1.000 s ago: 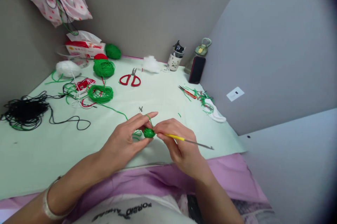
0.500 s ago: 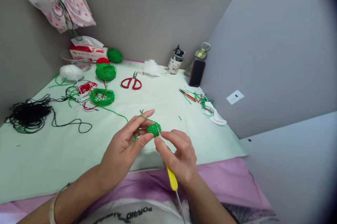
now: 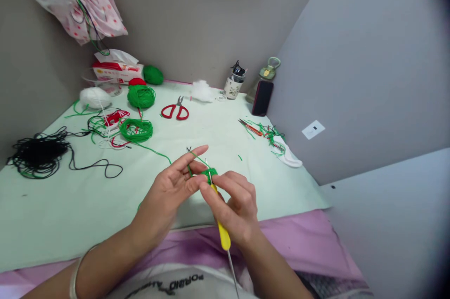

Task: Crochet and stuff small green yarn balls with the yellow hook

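Observation:
Between thumb and fingers, my left hand (image 3: 168,191) pinches a small green crochet piece (image 3: 210,175), partly covered by the fingers. A strand of green yarn (image 3: 197,156) runs over its raised index finger to the piece. My right hand (image 3: 234,205) is closed around a crochet hook (image 3: 224,235) with a yellow handle and metal shaft. The hook's tip pokes up past the green piece, and its other metal end points down toward my lap. Both hands meet over the front part of the table.
Red-handled scissors (image 3: 175,110) lie mid-table. Left are a green yarn coil (image 3: 136,130), green ball (image 3: 141,97), white ball (image 3: 94,97) and tangled black yarn (image 3: 38,151). A jar (image 3: 234,87), phone (image 3: 262,97), orange snips (image 3: 253,129) and thread scraps (image 3: 272,135) are at right.
The hook has slid further up through the green piece, its handle now close to it. My right hand has shifted slightly left, and the piece is turned and more covered by fingers.

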Action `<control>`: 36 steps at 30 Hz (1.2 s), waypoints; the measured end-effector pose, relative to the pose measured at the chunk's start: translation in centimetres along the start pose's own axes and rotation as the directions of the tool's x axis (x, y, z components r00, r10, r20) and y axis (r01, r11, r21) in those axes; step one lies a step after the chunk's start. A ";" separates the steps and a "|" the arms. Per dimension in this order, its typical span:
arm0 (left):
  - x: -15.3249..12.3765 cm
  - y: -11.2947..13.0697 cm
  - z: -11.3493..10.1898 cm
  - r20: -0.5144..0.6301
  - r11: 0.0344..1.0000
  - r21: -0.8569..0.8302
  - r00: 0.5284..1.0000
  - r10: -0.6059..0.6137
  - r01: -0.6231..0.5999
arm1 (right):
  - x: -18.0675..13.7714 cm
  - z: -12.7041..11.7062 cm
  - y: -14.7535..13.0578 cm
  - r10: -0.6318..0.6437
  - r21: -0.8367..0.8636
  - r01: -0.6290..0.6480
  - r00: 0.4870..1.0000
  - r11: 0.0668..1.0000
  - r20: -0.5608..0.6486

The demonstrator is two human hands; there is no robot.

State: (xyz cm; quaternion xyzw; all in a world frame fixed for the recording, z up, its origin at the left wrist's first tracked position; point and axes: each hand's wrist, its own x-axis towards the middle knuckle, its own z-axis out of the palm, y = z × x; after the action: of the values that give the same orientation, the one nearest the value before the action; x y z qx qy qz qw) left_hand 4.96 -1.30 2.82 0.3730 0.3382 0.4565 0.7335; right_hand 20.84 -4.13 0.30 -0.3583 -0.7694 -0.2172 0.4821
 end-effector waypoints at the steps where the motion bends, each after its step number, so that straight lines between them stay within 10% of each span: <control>1: 0.0 0.1 0.0 0.028 0.997 -0.048 0.998 -0.053 0.055 | -0.1 0.2 0.1 0.003 0.029 -0.002 1.000 1.000 -0.031; 6: 0.3 0.5 -0.3 0.211 0.963 -0.166 0.962 -0.174 0.211 | -0.8 1.1 0.4 0.204 0.308 -0.156 0.970 0.939 -0.130; 19: 1.8 1.0 -2.5 0.241 0.972 0.231 0.965 -0.106 0.049 | -0.2 -1.4 1.4 0.612 0.744 -0.545 0.755 0.387 0.235; 36: 2.3 1.9 -4.5 0.514 0.922 0.379 0.809 -0.284 0.083 | -0.1 -2.4 2.1 0.610 0.767 -0.640 0.591 -0.043 0.527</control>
State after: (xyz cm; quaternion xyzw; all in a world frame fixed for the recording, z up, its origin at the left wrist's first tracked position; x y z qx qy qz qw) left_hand 1.25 2.48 1.84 0.5753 0.2165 0.1877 0.7661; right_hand 23.89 -4.44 1.23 -0.3267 -0.4989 0.5057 0.6234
